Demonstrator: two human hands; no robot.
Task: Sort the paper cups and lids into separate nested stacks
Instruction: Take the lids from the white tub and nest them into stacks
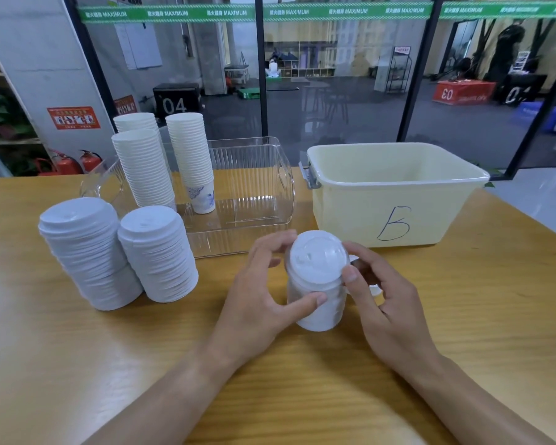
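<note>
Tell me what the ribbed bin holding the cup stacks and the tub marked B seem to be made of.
The ribbed bin looks like clear hard plastic, glossy: the table and cups show through its fluted walls. The tub marked B looks like pale yellow, slightly translucent plastic with a duller finish and a grey latch at its side.

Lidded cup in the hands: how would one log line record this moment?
phase: removing lid | left hand: grips cup | right hand: fingers at lid rim | lid stacks: table | cup stacks: clear tray

lidded cup (318, 303): white, upright | lid stacks (87, 252) (158, 255): left | cup stacks (145, 168) (191, 155): clear tray
</note>
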